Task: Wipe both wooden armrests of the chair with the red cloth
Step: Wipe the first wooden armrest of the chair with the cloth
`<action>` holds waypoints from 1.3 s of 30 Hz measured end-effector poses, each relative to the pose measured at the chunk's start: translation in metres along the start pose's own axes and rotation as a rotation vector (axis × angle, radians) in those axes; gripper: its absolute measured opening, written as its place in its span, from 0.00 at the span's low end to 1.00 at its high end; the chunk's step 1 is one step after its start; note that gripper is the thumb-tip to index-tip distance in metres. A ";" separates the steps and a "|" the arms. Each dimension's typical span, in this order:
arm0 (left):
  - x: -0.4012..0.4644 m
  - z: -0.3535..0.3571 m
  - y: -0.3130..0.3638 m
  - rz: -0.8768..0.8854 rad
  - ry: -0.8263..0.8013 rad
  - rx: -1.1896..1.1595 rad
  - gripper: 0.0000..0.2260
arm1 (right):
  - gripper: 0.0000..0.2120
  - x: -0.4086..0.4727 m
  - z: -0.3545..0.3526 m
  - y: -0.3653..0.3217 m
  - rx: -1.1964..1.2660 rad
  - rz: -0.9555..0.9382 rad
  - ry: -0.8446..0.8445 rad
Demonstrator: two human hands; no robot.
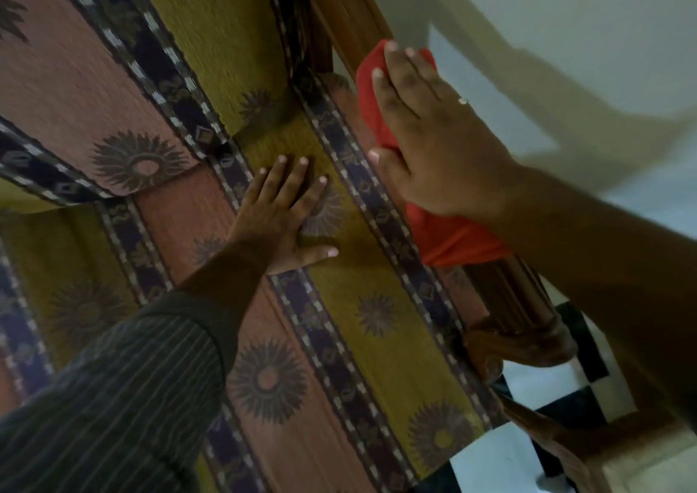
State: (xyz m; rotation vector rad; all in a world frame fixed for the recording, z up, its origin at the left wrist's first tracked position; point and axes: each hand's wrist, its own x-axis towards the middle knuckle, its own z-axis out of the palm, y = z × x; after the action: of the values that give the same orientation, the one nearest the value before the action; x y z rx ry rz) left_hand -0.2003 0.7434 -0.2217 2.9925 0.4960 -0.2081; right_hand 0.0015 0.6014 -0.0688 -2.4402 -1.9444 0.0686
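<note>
The chair's right wooden armrest runs from upper middle to lower right, ending in a carved scroll. My right hand lies flat on the red cloth, pressing it onto the middle of that armrest. The cloth drapes over the wood and hides it under my palm. My left hand rests flat with fingers spread on the patterned seat cushion, holding nothing. The other armrest is out of view.
The seat and backrest are covered in striped fabric with sun motifs. A pale wall stands right beside the armrest. Black and white floor tiles show at the lower right.
</note>
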 end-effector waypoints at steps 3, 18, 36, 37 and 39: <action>-0.001 -0.002 -0.001 -0.012 -0.022 0.013 0.52 | 0.35 -0.020 0.000 -0.003 0.024 -0.014 0.011; -0.018 0.007 0.011 0.007 0.017 -0.006 0.51 | 0.31 -0.067 0.006 -0.002 0.062 0.011 0.056; -0.037 -0.002 0.048 0.006 -0.097 -0.022 0.52 | 0.32 -0.138 0.005 -0.015 0.108 0.088 -0.011; -0.037 -0.002 0.047 0.007 -0.097 -0.028 0.53 | 0.32 -0.133 0.005 -0.014 0.103 0.093 -0.019; -0.036 -0.001 0.050 0.018 -0.095 -0.042 0.53 | 0.31 -0.126 0.003 -0.010 0.111 0.099 -0.040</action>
State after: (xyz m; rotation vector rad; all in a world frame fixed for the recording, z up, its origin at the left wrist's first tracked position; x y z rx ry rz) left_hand -0.2179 0.6848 -0.2118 2.9285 0.4571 -0.3323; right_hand -0.0367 0.4809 -0.0684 -2.4791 -1.7819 0.2220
